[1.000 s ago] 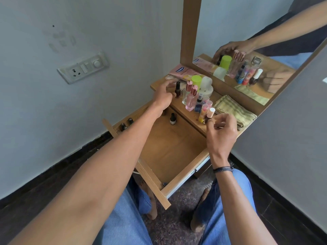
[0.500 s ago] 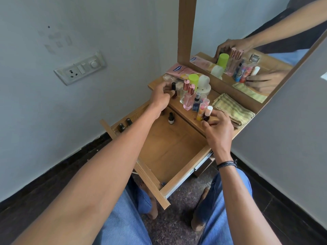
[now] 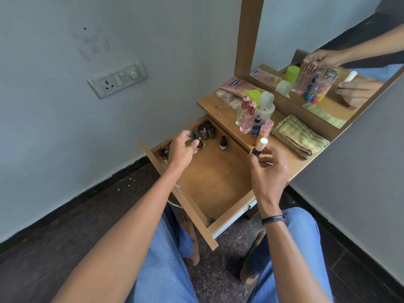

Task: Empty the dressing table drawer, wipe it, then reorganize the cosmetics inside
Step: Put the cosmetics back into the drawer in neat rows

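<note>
We find the drawer (image 3: 216, 178) to be wood-grain board, matt and smooth inside, with a bright metal rail (image 3: 250, 204) on its right side. Right of the drawer lies a folded cloth (image 3: 299, 136), coarsely woven. Behind the drawer stand perfume bottles (image 3: 245, 120) of clear glossy glass with shiny metallic pink caps. Over the drawer's back left, a dark bottle (image 3: 200, 145) looks glossy. At the drawer's back right edge, a white-capped tube (image 3: 262, 144) looks like smooth plastic. Below the drawer, the floor (image 3: 218, 259) is dark speckled stone.
</note>
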A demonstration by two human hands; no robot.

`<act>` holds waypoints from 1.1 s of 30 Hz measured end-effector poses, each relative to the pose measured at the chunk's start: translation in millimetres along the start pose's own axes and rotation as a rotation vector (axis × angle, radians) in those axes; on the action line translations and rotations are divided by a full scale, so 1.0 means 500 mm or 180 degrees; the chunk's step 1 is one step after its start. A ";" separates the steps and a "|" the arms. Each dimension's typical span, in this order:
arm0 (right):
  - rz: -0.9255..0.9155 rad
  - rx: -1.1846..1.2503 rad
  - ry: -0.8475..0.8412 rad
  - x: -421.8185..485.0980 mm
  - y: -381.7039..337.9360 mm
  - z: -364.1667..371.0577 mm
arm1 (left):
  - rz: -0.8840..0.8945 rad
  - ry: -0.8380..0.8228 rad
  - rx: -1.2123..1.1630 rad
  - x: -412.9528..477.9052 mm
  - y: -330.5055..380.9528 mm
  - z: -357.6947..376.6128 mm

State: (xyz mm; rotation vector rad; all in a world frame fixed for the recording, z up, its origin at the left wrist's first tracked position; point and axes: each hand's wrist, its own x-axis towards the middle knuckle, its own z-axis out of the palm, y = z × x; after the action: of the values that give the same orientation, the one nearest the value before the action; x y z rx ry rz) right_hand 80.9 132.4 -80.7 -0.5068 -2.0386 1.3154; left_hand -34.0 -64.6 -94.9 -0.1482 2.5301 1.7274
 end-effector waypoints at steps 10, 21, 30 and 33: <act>0.0249 -0.0414 -0.1726 -0.055 0.038 0.169 | 0.0058 -0.0124 0.1580 -0.021 -0.021 -0.009; 0.0460 -0.0860 -0.2287 -0.021 0.058 0.242 | -0.0430 -0.0378 0.2150 0.002 -0.036 0.005; 0.0346 -0.0840 -0.2596 -0.028 0.069 0.252 | -0.0260 -0.0294 0.2272 -0.019 -0.033 -0.004; 0.0182 -0.0901 -0.2685 -0.030 0.071 0.252 | -0.0006 -0.0059 0.2409 -0.034 -0.027 -0.022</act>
State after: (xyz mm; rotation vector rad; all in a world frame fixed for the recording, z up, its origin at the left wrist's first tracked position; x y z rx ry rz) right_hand 2.5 55.2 -153.5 -0.1174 -2.9414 1.4223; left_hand -15.5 -79.0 -101.5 -0.0809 2.9463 0.6620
